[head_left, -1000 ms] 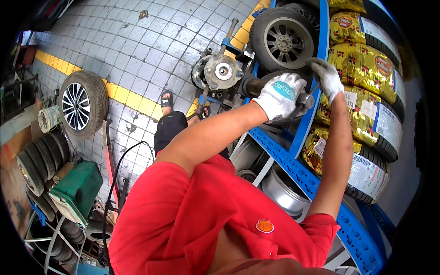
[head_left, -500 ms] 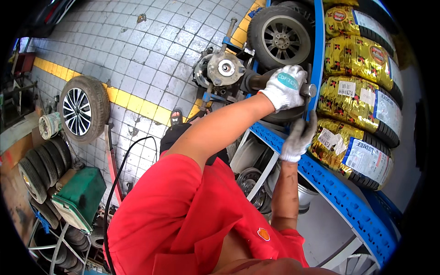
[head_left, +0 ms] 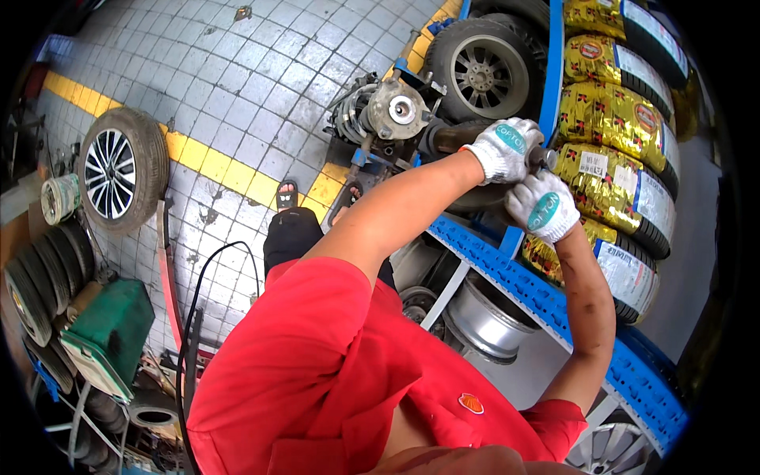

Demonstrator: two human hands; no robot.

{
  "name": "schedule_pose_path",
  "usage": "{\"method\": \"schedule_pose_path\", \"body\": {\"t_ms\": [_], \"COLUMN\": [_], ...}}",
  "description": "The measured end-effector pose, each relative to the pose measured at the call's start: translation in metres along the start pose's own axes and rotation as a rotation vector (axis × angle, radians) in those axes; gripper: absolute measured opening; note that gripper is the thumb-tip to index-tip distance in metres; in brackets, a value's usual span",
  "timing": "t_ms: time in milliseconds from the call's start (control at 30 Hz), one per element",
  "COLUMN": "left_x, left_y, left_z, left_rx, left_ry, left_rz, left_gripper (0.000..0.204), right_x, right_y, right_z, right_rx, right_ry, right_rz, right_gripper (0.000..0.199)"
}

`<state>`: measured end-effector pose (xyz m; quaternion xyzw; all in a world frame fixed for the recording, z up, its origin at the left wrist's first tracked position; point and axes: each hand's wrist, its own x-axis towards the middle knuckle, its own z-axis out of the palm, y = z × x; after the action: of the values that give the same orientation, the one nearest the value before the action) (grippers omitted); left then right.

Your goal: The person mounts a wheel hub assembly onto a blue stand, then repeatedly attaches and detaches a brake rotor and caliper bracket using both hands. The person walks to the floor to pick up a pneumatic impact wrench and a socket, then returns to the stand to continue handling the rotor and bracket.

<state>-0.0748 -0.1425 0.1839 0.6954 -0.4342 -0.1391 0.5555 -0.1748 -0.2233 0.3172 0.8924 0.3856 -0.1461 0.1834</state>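
A thick rusty metal bar (head_left: 454,141) reaches right from a wheel hub (head_left: 400,110) mounted on a strut assembly with a coil spring. The bar has a round bare-metal end (head_left: 546,159). My left hand (head_left: 507,150), in a white knit glove, is closed over the bar just left of that end. My right hand (head_left: 545,207), gloved alike, is closed just below the end, apparently on a crosspiece there. The gloves hide most of that part and the fingertips.
A blue rack (head_left: 522,276) on my right carries yellow-wrapped tires (head_left: 613,115) and bare rims (head_left: 492,321). A mounted wheel (head_left: 484,75) stands beyond the hub. At left are another wheel (head_left: 112,174), a green bin (head_left: 119,332), stacked tires and a black cable (head_left: 207,273).
My right hand came up from an open, blurred pose below the bar's end and closed beside it. My left hand stays on the bar. The view shifted slightly.
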Motion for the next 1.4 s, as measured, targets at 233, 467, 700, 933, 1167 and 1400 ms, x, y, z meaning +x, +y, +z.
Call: {"method": "schedule_pose_path", "body": {"t_ms": [233,467,700,933,1167,1400], "left_x": [0.007,-0.004,-0.003,0.006,0.009,-0.002], "left_y": [-0.009,0.011,0.006,0.013,0.01,0.01], "left_z": [0.043,-0.004,0.004,-0.011,0.001,-0.008], "left_rx": [-0.026,-0.019,0.023,0.002,0.067,0.042], "left_ry": [0.302,0.073,0.035,-0.03,0.003,0.007], "left_rz": [0.192,0.027,0.124,0.021,0.01,-0.001], "left_gripper": [0.04,0.049,0.067,0.065,0.061,0.062], "right_x": [0.096,0.026,-0.044,-0.069,0.006,-0.006], "right_y": [0.056,0.182,0.133,0.03,-0.101,-0.109], "right_z": [-0.022,0.089,0.127,0.105,0.07,0.093], "right_rx": [0.211,0.853,1.411,1.602,1.028,0.971], "right_ry": [-0.147,-0.017,0.519,0.96,1.159,1.068], "right_rz": [0.491,1.097,1.274,1.557,1.657,1.532], "right_gripper": [0.019,0.032,0.034,0.041,0.043,0.04]}}
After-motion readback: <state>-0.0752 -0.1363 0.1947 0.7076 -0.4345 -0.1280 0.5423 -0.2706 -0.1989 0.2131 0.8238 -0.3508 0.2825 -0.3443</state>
